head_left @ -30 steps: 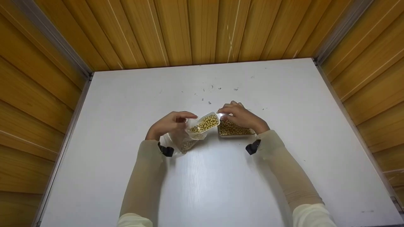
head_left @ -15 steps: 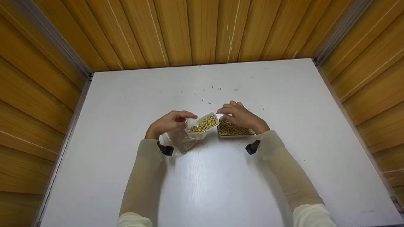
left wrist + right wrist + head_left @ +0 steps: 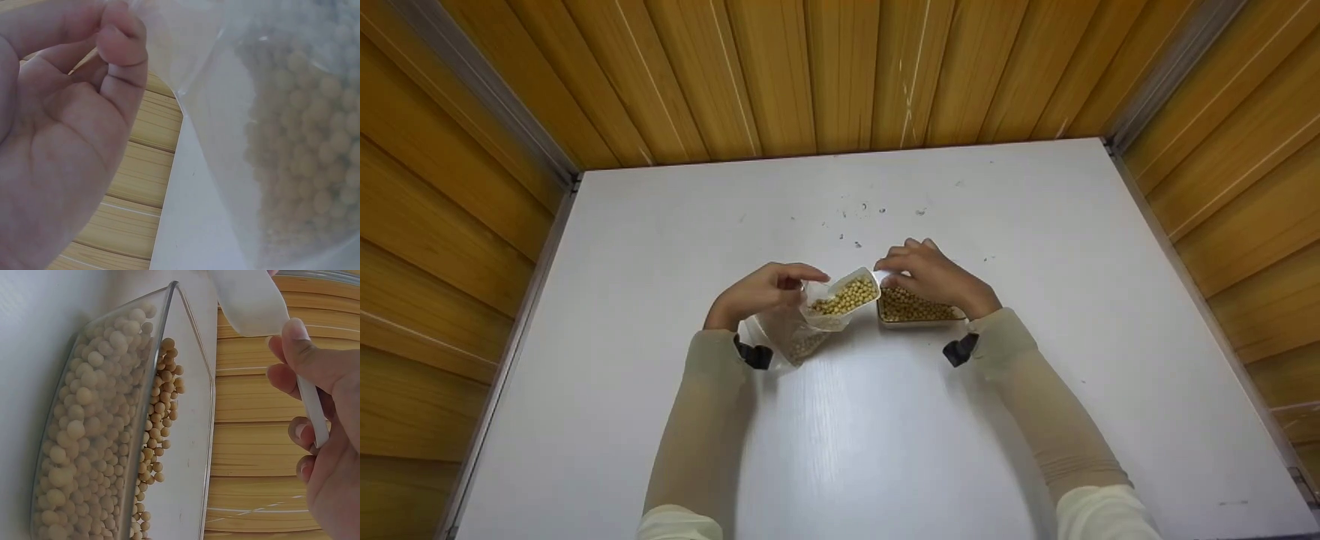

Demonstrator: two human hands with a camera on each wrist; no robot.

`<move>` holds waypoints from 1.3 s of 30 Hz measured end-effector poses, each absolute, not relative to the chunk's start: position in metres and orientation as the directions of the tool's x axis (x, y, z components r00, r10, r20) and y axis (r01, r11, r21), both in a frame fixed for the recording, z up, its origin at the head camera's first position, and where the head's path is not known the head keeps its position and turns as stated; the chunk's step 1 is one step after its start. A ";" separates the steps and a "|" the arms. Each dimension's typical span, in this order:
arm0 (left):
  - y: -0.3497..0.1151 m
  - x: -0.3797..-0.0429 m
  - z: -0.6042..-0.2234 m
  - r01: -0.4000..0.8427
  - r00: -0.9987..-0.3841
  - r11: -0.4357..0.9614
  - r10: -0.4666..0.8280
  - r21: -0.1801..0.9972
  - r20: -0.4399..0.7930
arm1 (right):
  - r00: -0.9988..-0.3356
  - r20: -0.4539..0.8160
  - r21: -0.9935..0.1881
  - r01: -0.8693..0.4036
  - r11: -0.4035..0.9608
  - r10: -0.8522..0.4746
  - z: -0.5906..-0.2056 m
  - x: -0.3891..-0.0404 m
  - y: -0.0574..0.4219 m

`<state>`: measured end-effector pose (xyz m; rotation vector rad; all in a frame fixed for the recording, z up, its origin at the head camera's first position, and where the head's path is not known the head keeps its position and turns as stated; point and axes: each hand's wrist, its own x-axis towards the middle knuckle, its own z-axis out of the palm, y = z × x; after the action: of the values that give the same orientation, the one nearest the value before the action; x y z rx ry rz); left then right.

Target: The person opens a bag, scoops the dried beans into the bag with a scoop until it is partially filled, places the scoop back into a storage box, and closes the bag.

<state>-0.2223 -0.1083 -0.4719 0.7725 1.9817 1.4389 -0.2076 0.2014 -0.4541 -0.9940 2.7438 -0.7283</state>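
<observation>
My right hand (image 3: 934,277) grips the handle of a white scoop (image 3: 256,304), thumb along the top and fingers curled beneath. Soybeans (image 3: 847,295) fill the scoop, which tilts down to the left into the mouth of a clear plastic bag (image 3: 791,326). The bag's upper edge is pinched by my left hand (image 3: 765,292); in the left wrist view that hand (image 3: 73,112) has its fingertips bent against the plastic. More soybeans (image 3: 315,140) lie inside the bag. Under my right hand stands a clear rectangular container (image 3: 169,304) with soybeans in it, partly hidden by the hand.
The white table (image 3: 840,450) carries small dark marks (image 3: 857,244) beyond the hands. Wood-look panel walls (image 3: 840,75) enclose it at the back and both sides. Black straps with camera mounts (image 3: 961,350) sit at the wrists.
The scoop has tipped slightly further into the bag, and its beans have slid a little toward the mouth. Both hands have stayed almost in place.
</observation>
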 end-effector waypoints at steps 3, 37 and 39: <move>-0.109 -0.224 -0.476 0.125 -0.675 0.255 0.730 0.959 -0.106 | -0.775 0.023 -0.475 -0.565 0.675 -0.632 -0.452 -0.207 0.201; -0.111 -0.224 -0.480 0.152 -0.682 0.255 0.726 0.955 -0.085 | -0.693 0.156 -0.199 -0.720 0.665 -0.704 -0.429 -0.199 0.187; -0.111 -0.224 -0.480 0.146 -0.682 0.247 0.727 0.958 -0.083 | -0.691 0.157 -0.188 -0.722 0.666 -0.705 -0.428 -0.199 0.186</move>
<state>-0.2238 -0.1109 -0.4802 0.7927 2.0010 1.4512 -0.1987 0.1860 -0.4277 -1.2577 2.9311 -0.3809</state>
